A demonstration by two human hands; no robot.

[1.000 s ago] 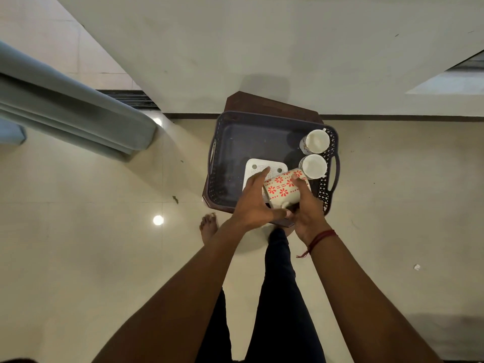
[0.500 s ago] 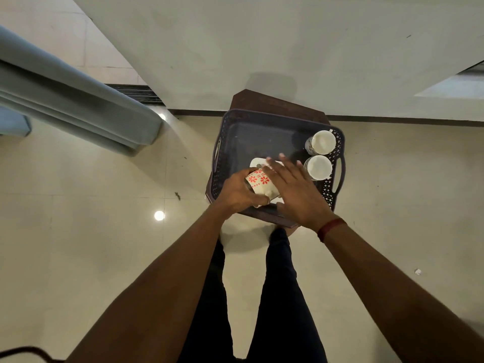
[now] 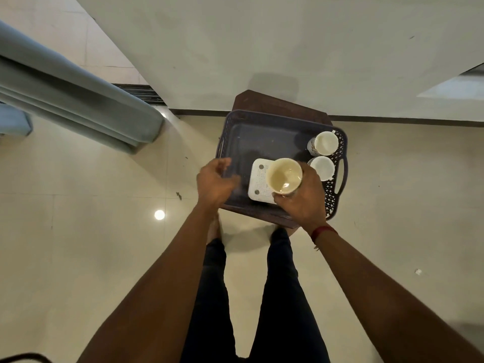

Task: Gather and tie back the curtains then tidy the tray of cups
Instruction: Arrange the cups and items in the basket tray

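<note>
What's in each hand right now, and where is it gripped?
The right hand holds a cup mouth-up over the tray, fingers around its lower body below the rim. The left hand holds nothing, fingers loosely curled.

A dark perforated tray (image 3: 337,195) is carried by a small brown wooden stand (image 3: 275,106) set on the pale tiled floor (image 3: 78,231); two white cups (image 3: 323,144) and a white perforated pad (image 3: 259,183) are seen inside the tray

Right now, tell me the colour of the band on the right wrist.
Red, a thin wristband just behind the right hand; the head view shows it.
</note>
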